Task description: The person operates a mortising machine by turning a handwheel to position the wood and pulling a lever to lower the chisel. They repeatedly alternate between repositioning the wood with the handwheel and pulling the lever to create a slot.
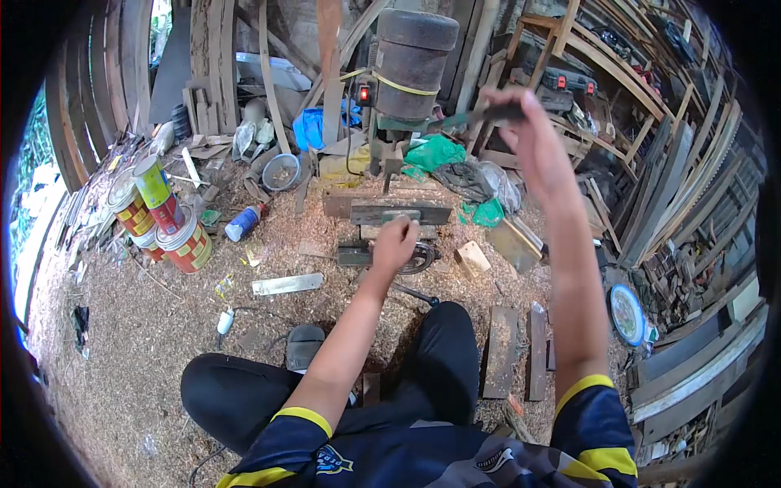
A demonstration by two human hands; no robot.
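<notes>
My right hand [533, 130] is raised at the upper right, its fingers round the dark end of a lever [480, 116]. That lever reaches left toward a bench machine with a dark cylindrical motor housing [415, 61]. Beneath the motor a narrow upright bit [388, 177] stands over the work area. My left hand [394, 246] is closed at the front of a dark wooden block [366, 213], beside a small greenish piece [401, 216]. What its fingers hold is hidden. A round handwheel [420, 259] sits just below and right of that hand.
Wood shavings cover the floor [268, 325]. Stacked paint cans [185, 240] and a blue spray can [242, 223] stand or lie at left. A light wood block [472, 259] and planks [499, 351] lie at right. A cable and loose timber surround the machine.
</notes>
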